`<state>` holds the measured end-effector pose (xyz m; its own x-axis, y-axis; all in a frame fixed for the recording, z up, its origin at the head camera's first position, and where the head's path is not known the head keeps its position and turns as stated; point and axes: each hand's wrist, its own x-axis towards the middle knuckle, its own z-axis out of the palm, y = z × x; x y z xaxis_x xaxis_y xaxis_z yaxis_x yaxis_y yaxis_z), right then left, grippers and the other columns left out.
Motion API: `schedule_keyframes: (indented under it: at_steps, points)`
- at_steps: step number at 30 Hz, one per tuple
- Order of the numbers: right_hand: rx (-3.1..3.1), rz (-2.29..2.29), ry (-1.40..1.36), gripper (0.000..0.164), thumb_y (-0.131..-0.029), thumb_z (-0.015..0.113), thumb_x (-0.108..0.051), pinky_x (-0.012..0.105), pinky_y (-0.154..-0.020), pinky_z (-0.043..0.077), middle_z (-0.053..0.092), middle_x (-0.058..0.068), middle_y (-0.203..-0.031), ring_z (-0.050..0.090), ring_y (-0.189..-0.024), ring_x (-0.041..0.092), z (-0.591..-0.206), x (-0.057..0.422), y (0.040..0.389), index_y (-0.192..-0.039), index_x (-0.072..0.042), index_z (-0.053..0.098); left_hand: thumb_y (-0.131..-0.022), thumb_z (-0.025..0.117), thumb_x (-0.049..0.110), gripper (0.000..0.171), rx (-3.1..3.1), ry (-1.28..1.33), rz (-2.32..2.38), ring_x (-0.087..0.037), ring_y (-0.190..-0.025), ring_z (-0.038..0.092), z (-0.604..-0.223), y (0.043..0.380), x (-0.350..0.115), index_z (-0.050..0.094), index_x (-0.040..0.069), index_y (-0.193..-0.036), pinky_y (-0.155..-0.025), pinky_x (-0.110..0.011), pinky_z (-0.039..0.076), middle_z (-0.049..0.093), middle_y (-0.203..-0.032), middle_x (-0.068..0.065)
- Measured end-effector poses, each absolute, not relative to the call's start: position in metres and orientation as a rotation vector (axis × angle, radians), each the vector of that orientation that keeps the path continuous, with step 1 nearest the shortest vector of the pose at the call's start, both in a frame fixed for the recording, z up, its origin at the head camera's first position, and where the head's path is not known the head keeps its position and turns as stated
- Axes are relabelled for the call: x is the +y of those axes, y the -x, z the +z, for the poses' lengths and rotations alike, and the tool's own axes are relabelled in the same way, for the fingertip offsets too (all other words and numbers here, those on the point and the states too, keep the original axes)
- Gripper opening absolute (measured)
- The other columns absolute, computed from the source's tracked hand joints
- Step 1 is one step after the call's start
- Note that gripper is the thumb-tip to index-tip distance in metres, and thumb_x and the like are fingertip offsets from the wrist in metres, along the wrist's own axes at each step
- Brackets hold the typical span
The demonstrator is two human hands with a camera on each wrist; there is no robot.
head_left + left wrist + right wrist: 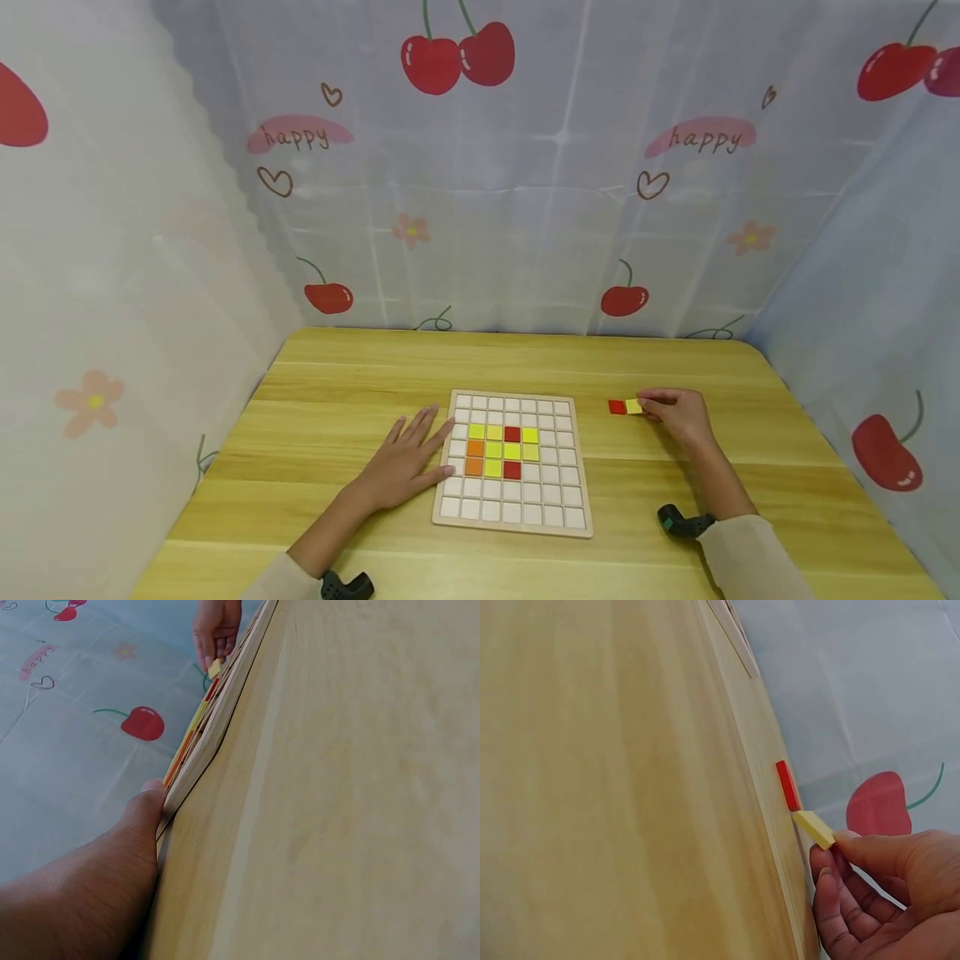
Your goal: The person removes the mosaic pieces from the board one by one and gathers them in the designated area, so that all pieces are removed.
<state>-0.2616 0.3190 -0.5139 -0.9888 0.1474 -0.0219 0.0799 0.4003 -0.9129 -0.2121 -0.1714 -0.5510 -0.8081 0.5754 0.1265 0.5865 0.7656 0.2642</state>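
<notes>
A pale wooden grid board lies flat, with several yellow, orange and red square tiles set in its middle cells. My left hand rests with spread fingers at the board's left side, fingertips on its edge; the left wrist view shows the thumb against that rim. To the right of the board, my right hand pinches a yellow tile between thumb and fingers. The yellow tile is tilted, one end raised toward the fingertips. Right beside its lower end, a red tile lies on the table.
The wooden table has rounded far corners and is enclosed by a printed curtain at the back and sides. Dark wrist devices, one on the left and one on the right, sit at the sleeve cuffs.
</notes>
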Motion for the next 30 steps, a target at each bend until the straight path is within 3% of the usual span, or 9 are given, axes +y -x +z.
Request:
schedule_keyframes:
  at_steps: [9, 30]
  points:
    - [-2.612, 1.675, 0.216, 0.027, -0.099, 0.065, -0.005, 0.024, -0.069, 0.059, 0.074, 0.018, -0.103, 0.069, -0.077, 0.006, -0.5152, 0.3195, 0.2655, -0.117, 0.015, 0.069, -0.103, 0.039, 0.064, 0.076, -2.889, 0.954, -0.461, -0.033, -0.156, 0.012, -0.5557, 0.2117, -0.1714, 0.021, 0.022, -0.164, -0.121, -0.061, 0.01, 0.012, -0.169, -0.015]
    - [-2.689, 1.619, 0.18, 0.026, -0.099, 0.066, -0.007, 0.026, -0.069, 0.059, 0.075, 0.015, -0.1, 0.071, -0.079, 0.011, -0.5117, 0.3217, 0.2666, -0.114, 0.013, 0.07, -0.103, 0.036, 0.066, 0.078, -2.918, 0.952, -0.437, -0.031, -0.156, 0.009, -0.5503, 0.2115, -0.1712, 0.018, 0.022, -0.165, -0.122, -0.059, 0.009, 0.01, -0.17, -0.014]
